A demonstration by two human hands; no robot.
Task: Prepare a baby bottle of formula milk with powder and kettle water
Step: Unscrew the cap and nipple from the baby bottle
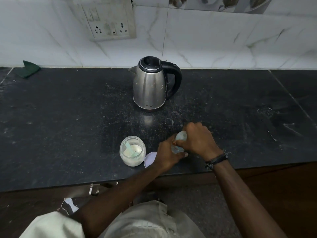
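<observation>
Both hands grip the baby bottle (180, 140) on the dark table (68, 126), in front of the kettle (151, 86) and a little to its right. The right hand (199, 140) is closed over the bottle's top; the left hand (167, 155) is wrapped around its lower body. The bottle is mostly hidden, so its cap may be on. Left of the bottle stands an open jar of powder (132, 150) with a scoop (129, 147) inside, and the lid (150, 158) lies between jar and left hand
</observation>
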